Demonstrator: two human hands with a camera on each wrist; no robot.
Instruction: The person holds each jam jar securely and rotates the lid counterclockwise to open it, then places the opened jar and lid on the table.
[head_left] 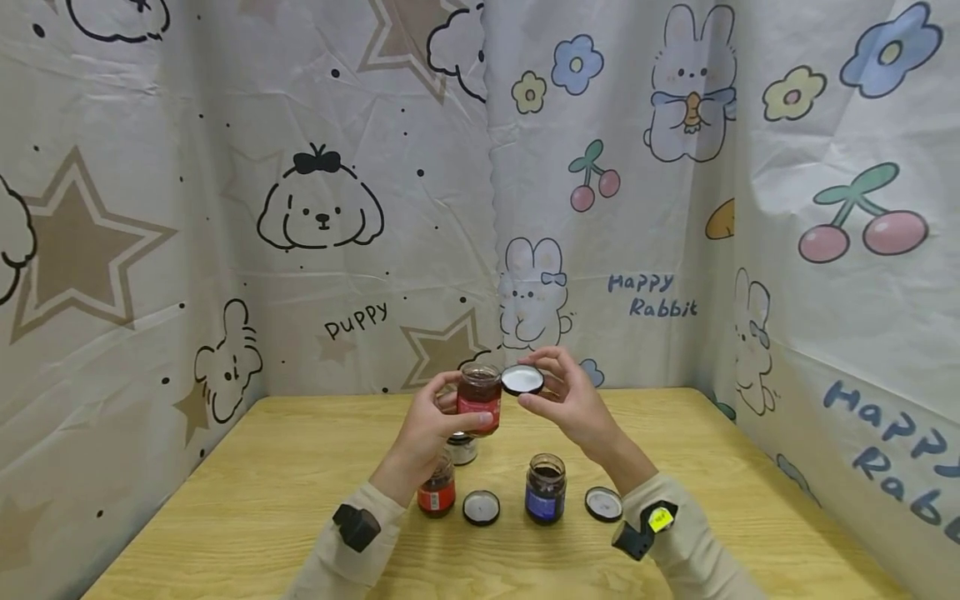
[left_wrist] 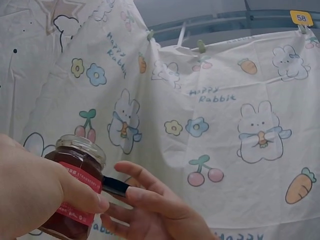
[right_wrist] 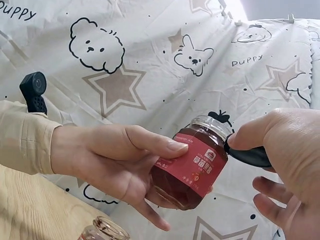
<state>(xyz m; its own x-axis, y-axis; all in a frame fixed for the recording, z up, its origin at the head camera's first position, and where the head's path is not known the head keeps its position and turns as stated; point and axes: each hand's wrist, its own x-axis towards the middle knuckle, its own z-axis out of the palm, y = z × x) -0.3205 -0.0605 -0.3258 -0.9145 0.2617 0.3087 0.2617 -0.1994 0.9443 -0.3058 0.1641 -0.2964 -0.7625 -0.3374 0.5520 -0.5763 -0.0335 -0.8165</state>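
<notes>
My left hand (head_left: 432, 425) grips an uncapped glass jam jar (head_left: 480, 398) with a red label, held up above the table. In the right wrist view the jar (right_wrist: 189, 170) tilts a little, its dark red contents visible below the bare glass rim. Between thumb and fingers, my right hand (head_left: 573, 404) pinches a black lid (head_left: 522, 380), white inside turned toward the head camera. The lid is at the right side of the jar, close to its neck; whether they touch I cannot tell.
On the wooden table (head_left: 300, 492) stand an open red-labelled jar (head_left: 437, 492), an open blue-labelled jar (head_left: 546, 492) and a partly hidden jar (head_left: 462, 450) behind. Two loose lids lie near the front, a left lid (head_left: 481, 507) and a right lid (head_left: 603, 503). Printed curtains (head_left: 360, 208) surround the table.
</notes>
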